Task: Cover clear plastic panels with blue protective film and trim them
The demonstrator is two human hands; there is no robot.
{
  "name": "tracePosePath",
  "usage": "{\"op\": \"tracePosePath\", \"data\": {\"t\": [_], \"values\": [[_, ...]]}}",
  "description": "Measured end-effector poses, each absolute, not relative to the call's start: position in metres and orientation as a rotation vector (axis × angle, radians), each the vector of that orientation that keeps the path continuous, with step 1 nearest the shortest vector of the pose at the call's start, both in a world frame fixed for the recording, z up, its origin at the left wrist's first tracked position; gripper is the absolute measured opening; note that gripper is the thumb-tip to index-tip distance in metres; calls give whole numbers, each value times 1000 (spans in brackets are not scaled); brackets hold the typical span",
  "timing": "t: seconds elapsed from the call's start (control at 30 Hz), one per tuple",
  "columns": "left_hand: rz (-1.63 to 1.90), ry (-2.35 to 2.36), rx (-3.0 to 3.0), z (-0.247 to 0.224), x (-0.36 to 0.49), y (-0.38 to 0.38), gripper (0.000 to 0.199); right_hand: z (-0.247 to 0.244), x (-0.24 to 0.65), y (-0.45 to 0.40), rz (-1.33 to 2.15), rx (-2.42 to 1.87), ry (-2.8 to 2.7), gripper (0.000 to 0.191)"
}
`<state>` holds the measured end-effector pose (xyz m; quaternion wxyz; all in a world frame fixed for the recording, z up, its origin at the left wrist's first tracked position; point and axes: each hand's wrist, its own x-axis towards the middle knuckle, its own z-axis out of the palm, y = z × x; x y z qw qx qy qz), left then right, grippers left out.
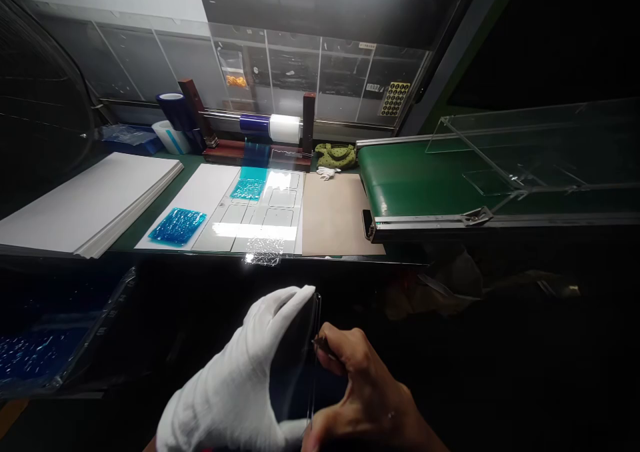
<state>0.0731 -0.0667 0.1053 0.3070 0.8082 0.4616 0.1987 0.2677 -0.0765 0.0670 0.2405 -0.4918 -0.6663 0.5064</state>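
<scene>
My left hand (230, 372), in a white cloth glove, grips a transparent rectangular panel (295, 365) of glass or plastic, which stands on edge. The glove wraps the panel's upper end and its lower left side. My right hand (365, 392) is bare and sits at the panel's right edge. Between its thumb and fingers it pinches a small dark pointed tool (325, 347), whose tip meets that edge. The tool's exact kind is too small to tell. The fingers partly hide the panel's lower edge.
Ahead lies a green-matted bench with a white board stack (90, 202), a white sheet (185, 205) bearing blue film pieces, and kraft paper (335, 215). A green conveyor belt (425, 185) runs right under a transparent cover (520, 149). Film rolls (270, 127) sit behind. A blue-filled tray (50, 345) lies lower left.
</scene>
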Motion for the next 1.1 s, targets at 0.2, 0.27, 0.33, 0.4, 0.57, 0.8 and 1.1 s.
{"op": "tracePosePath", "data": {"t": [0.2, 0.27, 0.33, 0.4, 0.57, 0.8, 1.1], "values": [[476, 1209, 2181, 106, 77, -59, 113, 70, 272, -75, 1381, -1301, -1835, 79], [483, 1206, 2195, 106, 79, -56, 113, 72, 271, -72, 1383, -1254, -1840, 75], [495, 1202, 2201, 107, 81, -54, 113, 72, 271, -69, 1384, -1205, -1849, 71], [499, 1209, 2198, 108, 83, -52, 114, 71, 271, -68, 1362, -1168, -1860, 67], [503, 1277, 2219, 100, 85, -51, 117, 62, 274, -67, 1217, -1142, -1843, 65], [685, 1673, 2011, 69, 71, -43, 121, 22, 297, -3, 937, -1302, -1775, 40], [1033, 544, 410, 15, 36, -40, 86, -69, 285, 176, 432, -2014, -2294, 46]]}}
